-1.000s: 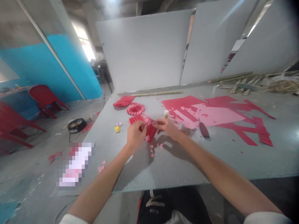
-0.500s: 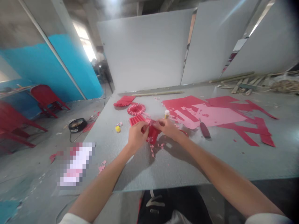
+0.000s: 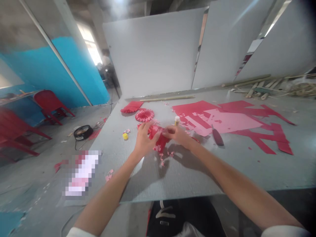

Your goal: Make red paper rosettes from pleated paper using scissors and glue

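My left hand (image 3: 145,140) is curled over a red pleated paper (image 3: 161,144) with pink edging, its fingers bent around the left part. From the right, my right hand (image 3: 177,134) pinches the same paper near its upper middle. My hands cover much of the folds. Just beyond lies a finished-looking round paper rosette (image 3: 144,115), red with a pink rim. Behind the right hand a glue stick (image 3: 177,120) stands upright without its cap; a yellow cap (image 3: 125,136) rests left of my left hand. Small pink paper scraps (image 3: 162,159) lie just below the paper.
Red and pink paper sheets (image 3: 232,120) spread over the right of the table (image 3: 247,171), with a dark red-handled tool (image 3: 217,135) beside them. Another red pleated piece (image 3: 132,106) lies at the back left. Bamboo pieces (image 3: 256,90) sit at the far right, near white panels (image 3: 158,52).
My left hand has shifted its fingers up and over the red pleated paper, covering its left part, and the folds are drawn closer together. My right hand stays nearly in place.
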A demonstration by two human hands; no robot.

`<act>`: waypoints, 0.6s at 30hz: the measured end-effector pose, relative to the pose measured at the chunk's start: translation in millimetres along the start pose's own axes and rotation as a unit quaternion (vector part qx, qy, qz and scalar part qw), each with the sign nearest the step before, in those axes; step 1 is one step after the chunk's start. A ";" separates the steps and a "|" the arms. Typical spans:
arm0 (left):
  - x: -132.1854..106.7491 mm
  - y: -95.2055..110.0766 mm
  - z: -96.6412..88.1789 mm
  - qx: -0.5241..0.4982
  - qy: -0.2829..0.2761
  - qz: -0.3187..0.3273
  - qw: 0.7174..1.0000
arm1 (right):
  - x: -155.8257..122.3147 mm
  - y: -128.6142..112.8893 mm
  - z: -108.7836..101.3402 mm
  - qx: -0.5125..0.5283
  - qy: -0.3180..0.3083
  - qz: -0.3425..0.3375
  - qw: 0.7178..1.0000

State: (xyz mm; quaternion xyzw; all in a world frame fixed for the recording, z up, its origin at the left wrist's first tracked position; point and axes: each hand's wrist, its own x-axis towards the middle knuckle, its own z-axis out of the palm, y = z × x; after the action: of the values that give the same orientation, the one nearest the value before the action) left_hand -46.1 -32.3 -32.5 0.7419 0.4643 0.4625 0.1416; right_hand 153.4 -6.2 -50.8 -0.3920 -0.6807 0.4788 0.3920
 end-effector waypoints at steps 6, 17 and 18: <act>7.3 -12.2 -7.4 -0.243 -0.156 -0.106 0.952 | -8.4 -15.2 -6.8 -0.018 -0.054 -0.014 0.998; 1.9 -3.9 -1.2 -0.050 -0.088 -0.093 0.991 | -5.1 -10.8 -4.4 0.032 0.013 -0.008 0.999; 1.7 -3.1 -1.0 -0.051 -0.087 -0.096 0.990 | -5.9 -13.2 -4.6 0.036 0.013 -0.005 0.999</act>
State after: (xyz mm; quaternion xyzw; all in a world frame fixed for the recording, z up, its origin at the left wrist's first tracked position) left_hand -48.5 -29.5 -33.0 0.7230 0.4953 0.4037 0.2628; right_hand 157.7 -13.1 -38.1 -0.3804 -0.6596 0.4963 0.4171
